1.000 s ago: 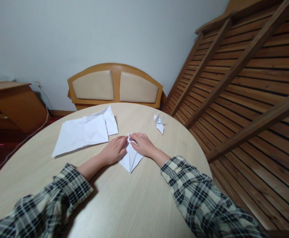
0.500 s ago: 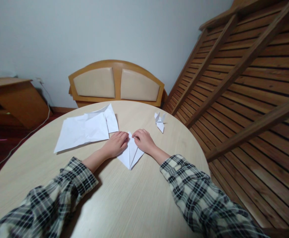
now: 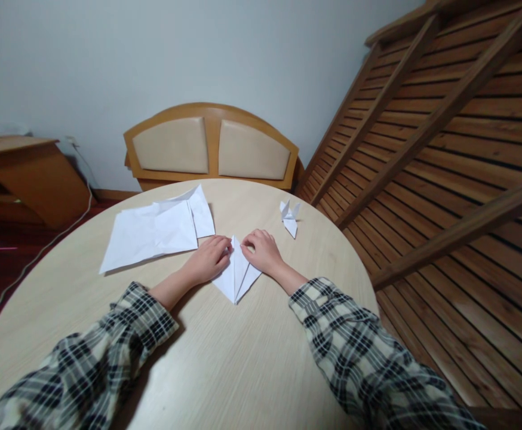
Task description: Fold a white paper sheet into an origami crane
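Observation:
A white folded paper (image 3: 234, 276), shaped like a kite with creases down its middle, lies flat on the round table between my hands. My left hand (image 3: 209, 258) rests over its left side, fingers curled on the edge near the far tip. Opposite it, my right hand (image 3: 262, 251) pinches the right edge near the same tip with thumb and forefinger. Both hands hide parts of the paper's sides. Beyond my right hand stands a small white origami figure (image 3: 290, 220) with pointed ends.
Several white paper sheets (image 3: 149, 233) lie loosely overlapped at the table's back left. The pale round table (image 3: 243, 370) meets a padded wooden headboard (image 3: 213, 140) behind it. A slatted wooden frame (image 3: 449, 197) leans on the right. A desk (image 3: 32, 179) and a cable are at left.
My right thumb and forefinger have shifted slightly at the paper's right edge, leaving the far tip more visible. The view has tilted a little; the left hand stays nearly in place.

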`<state>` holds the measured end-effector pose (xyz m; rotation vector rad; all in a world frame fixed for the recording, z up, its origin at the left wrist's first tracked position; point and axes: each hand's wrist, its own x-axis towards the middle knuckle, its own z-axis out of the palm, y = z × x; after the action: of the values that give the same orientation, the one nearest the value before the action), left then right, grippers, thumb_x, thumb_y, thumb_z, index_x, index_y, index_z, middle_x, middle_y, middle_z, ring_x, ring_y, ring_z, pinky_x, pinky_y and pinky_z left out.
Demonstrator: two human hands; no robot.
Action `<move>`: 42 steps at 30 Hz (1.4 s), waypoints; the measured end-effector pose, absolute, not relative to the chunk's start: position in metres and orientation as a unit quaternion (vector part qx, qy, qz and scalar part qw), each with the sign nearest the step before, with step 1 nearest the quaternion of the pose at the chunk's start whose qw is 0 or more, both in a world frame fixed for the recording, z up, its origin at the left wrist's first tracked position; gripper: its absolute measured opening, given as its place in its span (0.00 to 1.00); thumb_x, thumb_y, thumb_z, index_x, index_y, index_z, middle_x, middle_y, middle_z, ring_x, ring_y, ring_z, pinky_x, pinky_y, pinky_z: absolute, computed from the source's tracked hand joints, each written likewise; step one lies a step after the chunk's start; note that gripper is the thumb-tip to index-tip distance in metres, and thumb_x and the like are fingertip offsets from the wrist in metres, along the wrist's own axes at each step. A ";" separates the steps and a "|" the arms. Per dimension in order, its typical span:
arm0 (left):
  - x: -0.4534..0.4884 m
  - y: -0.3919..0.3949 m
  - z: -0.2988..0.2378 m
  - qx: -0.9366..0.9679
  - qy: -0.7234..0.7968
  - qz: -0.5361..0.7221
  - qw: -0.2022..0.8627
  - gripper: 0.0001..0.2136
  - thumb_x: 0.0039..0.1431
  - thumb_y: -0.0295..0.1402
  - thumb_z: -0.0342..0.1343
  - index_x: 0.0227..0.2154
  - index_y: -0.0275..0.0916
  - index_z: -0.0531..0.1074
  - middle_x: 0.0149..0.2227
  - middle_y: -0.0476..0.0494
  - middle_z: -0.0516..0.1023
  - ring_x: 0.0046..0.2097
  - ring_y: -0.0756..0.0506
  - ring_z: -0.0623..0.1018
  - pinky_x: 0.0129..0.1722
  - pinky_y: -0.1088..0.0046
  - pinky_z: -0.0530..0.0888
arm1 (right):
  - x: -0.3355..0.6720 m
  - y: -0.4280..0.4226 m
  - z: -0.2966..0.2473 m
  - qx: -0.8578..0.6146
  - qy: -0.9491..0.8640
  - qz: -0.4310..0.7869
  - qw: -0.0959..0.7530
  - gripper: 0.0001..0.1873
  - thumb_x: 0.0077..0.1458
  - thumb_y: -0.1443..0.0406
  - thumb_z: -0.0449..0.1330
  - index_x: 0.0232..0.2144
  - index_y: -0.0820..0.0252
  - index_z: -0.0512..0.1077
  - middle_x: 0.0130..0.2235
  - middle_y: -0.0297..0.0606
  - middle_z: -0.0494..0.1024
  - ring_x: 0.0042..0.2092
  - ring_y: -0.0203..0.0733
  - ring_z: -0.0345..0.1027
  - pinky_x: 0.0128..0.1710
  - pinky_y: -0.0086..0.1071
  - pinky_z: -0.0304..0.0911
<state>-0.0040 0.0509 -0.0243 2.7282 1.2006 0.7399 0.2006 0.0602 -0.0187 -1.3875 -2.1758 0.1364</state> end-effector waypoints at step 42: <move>0.033 -0.008 -0.010 0.828 0.474 0.292 0.068 0.28 0.56 0.42 0.58 0.55 0.33 0.62 0.57 0.28 0.70 0.56 0.32 0.71 0.57 0.50 0.69 | 0.210 0.067 -0.021 -0.440 -0.714 0.269 0.474 0.16 0.56 0.59 0.54 0.19 0.56 0.58 0.22 0.29 0.60 0.27 0.36 0.56 0.29 0.31 0.55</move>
<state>0.0326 -0.0077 -0.0097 2.4939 1.4275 0.8809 0.2098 0.0669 -0.0206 -1.0752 -1.7460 0.6585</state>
